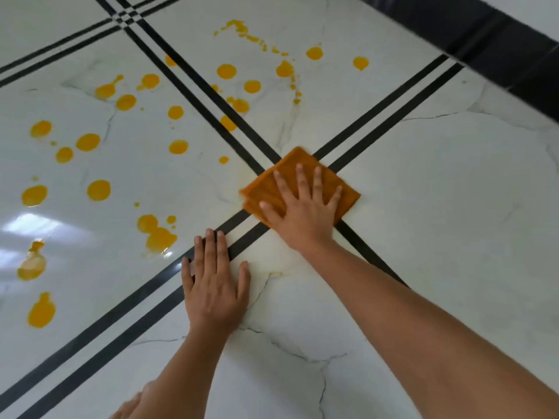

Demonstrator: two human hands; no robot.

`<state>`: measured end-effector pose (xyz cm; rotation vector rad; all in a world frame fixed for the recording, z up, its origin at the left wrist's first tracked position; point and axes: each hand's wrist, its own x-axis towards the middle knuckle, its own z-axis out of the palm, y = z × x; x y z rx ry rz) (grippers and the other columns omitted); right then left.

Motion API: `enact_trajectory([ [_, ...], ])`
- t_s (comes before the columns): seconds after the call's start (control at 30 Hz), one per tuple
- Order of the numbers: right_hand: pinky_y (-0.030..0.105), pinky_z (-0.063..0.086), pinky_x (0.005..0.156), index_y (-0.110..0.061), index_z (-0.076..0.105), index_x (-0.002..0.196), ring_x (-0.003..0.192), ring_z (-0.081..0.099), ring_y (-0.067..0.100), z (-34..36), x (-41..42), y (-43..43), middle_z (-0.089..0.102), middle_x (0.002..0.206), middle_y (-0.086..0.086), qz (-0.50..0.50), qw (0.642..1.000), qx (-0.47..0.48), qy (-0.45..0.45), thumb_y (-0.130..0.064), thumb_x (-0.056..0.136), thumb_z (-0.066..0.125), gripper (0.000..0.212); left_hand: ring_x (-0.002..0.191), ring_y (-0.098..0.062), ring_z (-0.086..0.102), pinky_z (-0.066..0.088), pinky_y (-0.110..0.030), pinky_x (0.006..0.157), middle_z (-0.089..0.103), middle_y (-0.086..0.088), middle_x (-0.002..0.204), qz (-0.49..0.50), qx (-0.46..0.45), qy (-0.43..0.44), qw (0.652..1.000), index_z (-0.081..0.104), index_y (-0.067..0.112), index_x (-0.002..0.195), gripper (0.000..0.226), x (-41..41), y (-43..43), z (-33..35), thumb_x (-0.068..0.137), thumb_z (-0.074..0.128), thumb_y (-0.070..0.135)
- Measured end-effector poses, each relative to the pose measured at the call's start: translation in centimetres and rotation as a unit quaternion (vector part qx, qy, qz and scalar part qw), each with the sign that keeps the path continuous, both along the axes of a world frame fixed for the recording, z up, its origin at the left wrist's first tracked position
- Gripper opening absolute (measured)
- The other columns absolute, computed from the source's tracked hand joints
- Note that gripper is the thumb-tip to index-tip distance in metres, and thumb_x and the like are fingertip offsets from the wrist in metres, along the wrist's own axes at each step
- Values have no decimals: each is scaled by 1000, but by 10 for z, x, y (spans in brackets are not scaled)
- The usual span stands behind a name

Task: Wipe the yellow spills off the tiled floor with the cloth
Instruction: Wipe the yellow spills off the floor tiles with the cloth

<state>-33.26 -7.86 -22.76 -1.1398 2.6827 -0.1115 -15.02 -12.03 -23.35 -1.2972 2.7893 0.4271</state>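
Observation:
A folded orange cloth (290,167) lies flat on the white tiled floor (438,207), over the crossing of two pairs of black lines. My right hand (302,210) presses down on the cloth with fingers spread. My left hand (214,282) rests flat on the bare floor nearer to me, fingers apart, holding nothing. Several yellow spills (157,234) dot the tiles to the left and beyond the cloth, such as a round drop (99,190) at left and a speckled trail (284,68) farther away. A faint yellowish smear shows on the tile between my hands.
Black double lines (390,116) cross the floor diagonally. A dark skirting band (499,43) runs along the wall at the top right. The tiles to the right of the cloth show only grey marble veins. Light glares on the floor at the left.

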Motion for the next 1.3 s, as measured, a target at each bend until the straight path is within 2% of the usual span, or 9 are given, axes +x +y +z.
enact_trajectory([
  [0.17, 64, 3, 110, -49, 4, 144, 145, 0, 29, -3, 14, 60, 3, 158, -2, 290, 956, 13, 30, -76, 82, 16, 68, 142, -15, -9, -12, -35, 113, -2, 1, 153, -36, 2, -1, 999, 5, 16, 147, 75, 15, 8, 6, 87, 5, 61],
  [0.3, 64, 2, 109, -46, -1, 145, 145, -2, 31, 1, 11, 45, 1, 159, -2, 97, 995, 24, 30, -78, 79, 8, 75, 140, -14, -19, -15, -36, 112, -13, 3, 153, -23, 24, -3, 999, -7, 19, 146, 74, 23, 17, 7, 84, 0, 59],
  [0.47, 65, 6, 110, -49, 1, 144, 145, 0, 27, -6, 5, 101, 4, 158, -4, 315, 948, 24, 28, -78, 81, 12, 70, 140, -15, -16, -15, -36, 112, -14, 3, 150, -71, 11, 13, 997, -8, 19, 144, 69, 4, 11, 9, 86, 2, 55],
  [0.63, 66, 8, 107, -44, 9, 146, 144, 10, 32, -3, -15, 92, 13, 158, 0, -8, 999, 7, 33, -74, 82, 15, 71, 139, -14, -19, -15, -36, 112, -16, 3, 149, -128, 14, 0, 992, -12, 19, 142, 69, -26, 21, 7, 84, -3, 55],
  [0.77, 60, 9, 108, -47, 10, 145, 144, 10, 27, -6, -30, 161, 12, 157, -5, 269, 962, 12, 50, -72, 84, 18, 67, 138, -14, -23, -16, -37, 112, -23, 4, 148, -184, 29, 5, 983, -19, 22, 140, 68, -56, 36, 9, 83, -6, 56],
  [0.93, 61, 5, 110, -45, 12, 145, 145, 9, 29, -4, -62, 176, 14, 158, -2, -195, 979, 3, 55, -71, 83, 13, 68, 137, -12, -21, -14, -37, 113, -19, 4, 149, -240, 22, 24, 970, -13, 21, 144, 72, -109, 69, 8, 81, -8, 56],
  [1.1, 62, 16, 109, -49, 19, 142, 144, 14, 26, -4, -55, 211, 19, 156, -5, -3, 998, 3, 61, -70, 84, 22, 62, 142, -15, -14, -12, -38, 112, -9, 0, 156, -272, 10, 4, 962, -9, 21, 146, 72, -142, 85, 3, 84, -7, 55],
  [1.23, 59, 2, 111, -47, 12, 145, 146, 3, 27, -8, -79, 213, 10, 158, -4, -299, 953, -15, 39, -68, 88, 17, 61, 139, -13, -18, -12, -37, 112, -11, 1, 156, -284, 6, -15, 959, -14, 22, 144, 71, -140, 94, 3, 81, -9, 55],
  [1.3, 62, 7, 109, -42, 21, 145, 144, 12, 32, -13, -46, 215, 19, 157, 1, -313, 946, -30, 78, -67, 88, 20, 62, 139, -13, -18, -11, -38, 112, -11, 1, 156, -287, 2, -19, 958, -16, 22, 142, 70, -137, 94, 4, 81, -9, 55],
])
